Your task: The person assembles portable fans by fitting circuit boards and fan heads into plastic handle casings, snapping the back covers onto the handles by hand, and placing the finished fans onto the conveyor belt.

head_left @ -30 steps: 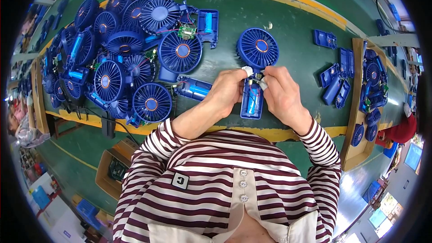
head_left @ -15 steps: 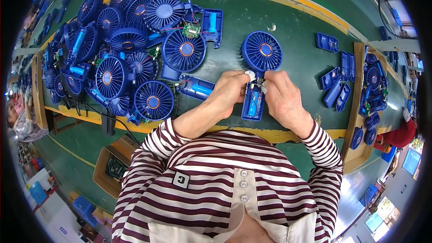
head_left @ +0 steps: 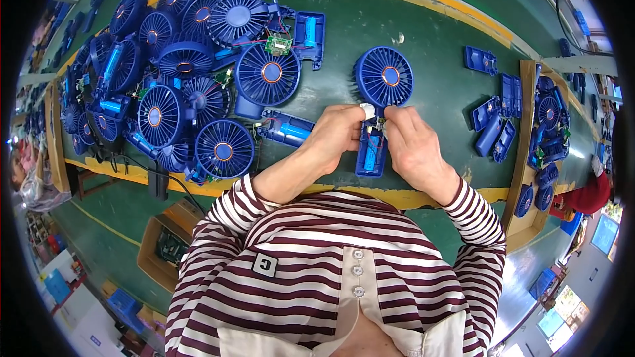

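Note:
In front of me on the green table lies a blue handheld fan (head_left: pixel 385 77), its round head pointing away. Its handle (head_left: pixel 372 157) is open toward me and shows a light-blue battery cell (head_left: pixel 374 148) inside. My left hand (head_left: pixel 336 133) is closed on the left side of the fan's neck, with a white wrap on a fingertip. My right hand (head_left: pixel 417 152) is closed too, its thumb and fingers pinched together at the right side of the neck, at the top of the handle. What exactly the right fingertips pinch is hidden.
A large heap of blue fans (head_left: pixel 159 116) with exposed wires and batteries fills the table's left. Another open handle (head_left: pixel 286 129) lies by my left wrist. Several blue casing covers (head_left: pixel 488 133) lie at the right, before a wooden divider (head_left: pixel 522 139). A cardboard box (head_left: pixel 153 241) sits below, left.
My right hand has shifted slightly up and left, its fingertips now closer to the fan's neck and over the top of the handle. My left hand stays nearly still.

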Demonstrator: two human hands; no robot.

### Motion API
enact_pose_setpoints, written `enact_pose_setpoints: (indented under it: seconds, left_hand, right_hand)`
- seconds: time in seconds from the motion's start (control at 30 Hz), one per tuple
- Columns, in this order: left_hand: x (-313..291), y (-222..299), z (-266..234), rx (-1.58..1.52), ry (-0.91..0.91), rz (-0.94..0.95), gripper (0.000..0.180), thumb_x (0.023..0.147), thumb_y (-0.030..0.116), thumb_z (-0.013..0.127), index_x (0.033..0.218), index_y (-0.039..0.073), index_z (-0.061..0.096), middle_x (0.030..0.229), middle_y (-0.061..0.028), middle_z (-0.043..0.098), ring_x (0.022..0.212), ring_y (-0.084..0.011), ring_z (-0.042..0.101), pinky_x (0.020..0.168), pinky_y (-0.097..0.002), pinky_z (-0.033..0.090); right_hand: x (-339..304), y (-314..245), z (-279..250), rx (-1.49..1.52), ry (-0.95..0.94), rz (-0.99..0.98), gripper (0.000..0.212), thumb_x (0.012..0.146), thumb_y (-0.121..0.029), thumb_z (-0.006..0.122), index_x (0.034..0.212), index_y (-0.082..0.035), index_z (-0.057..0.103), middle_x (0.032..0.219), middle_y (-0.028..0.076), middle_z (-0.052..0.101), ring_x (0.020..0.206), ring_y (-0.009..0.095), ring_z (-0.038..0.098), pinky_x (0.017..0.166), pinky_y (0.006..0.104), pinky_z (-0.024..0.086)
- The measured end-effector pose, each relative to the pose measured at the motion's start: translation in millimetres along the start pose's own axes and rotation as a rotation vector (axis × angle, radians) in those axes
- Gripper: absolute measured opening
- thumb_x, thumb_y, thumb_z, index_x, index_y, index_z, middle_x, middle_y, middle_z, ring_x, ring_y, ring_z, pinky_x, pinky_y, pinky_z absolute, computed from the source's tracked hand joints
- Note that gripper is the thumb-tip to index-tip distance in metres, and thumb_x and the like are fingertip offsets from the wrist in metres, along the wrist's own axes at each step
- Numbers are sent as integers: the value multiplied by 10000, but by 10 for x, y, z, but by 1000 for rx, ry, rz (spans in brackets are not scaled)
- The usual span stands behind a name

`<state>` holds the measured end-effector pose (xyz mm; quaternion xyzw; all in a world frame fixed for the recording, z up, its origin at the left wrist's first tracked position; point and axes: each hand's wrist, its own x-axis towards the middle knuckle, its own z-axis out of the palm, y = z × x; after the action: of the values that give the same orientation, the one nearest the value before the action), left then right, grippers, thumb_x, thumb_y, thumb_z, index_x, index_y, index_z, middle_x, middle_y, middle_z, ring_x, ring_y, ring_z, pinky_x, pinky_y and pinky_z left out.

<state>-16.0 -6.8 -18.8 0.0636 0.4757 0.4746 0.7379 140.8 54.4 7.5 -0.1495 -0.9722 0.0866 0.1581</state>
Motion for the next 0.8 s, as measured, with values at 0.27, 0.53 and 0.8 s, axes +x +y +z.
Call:
enact_pose_setpoints:
  seconds: [0.27,0.53,0.8]
  left_hand:
    - [-13,-48,-2,156,-123,62,217,814,48,531,1020,4,582,910,-35,603,833,-105,563,717,-276,460]
    - [-17,-72,24,178,-107,86,230,833,8,520,1057,-12,562,904,-33,606,805,-102,566,709,-255,452]
    - [-4,-76,25,215,-141,137,340,766,-84,539,1104,-44,528,921,-53,602,824,-114,573,731,-248,463]
  right_hand:
    - [15,1,-29,20,-12,-10,256,586,-55,552,803,81,543,942,166,501,804,272,511,687,335,471]
    - [6,37,-17,27,-18,-40,233,574,-64,552,767,65,531,891,140,483,749,248,486,646,326,459]
    - [-35,30,3,79,41,14,239,577,-66,554,774,68,532,921,156,499,788,267,504,657,327,468]
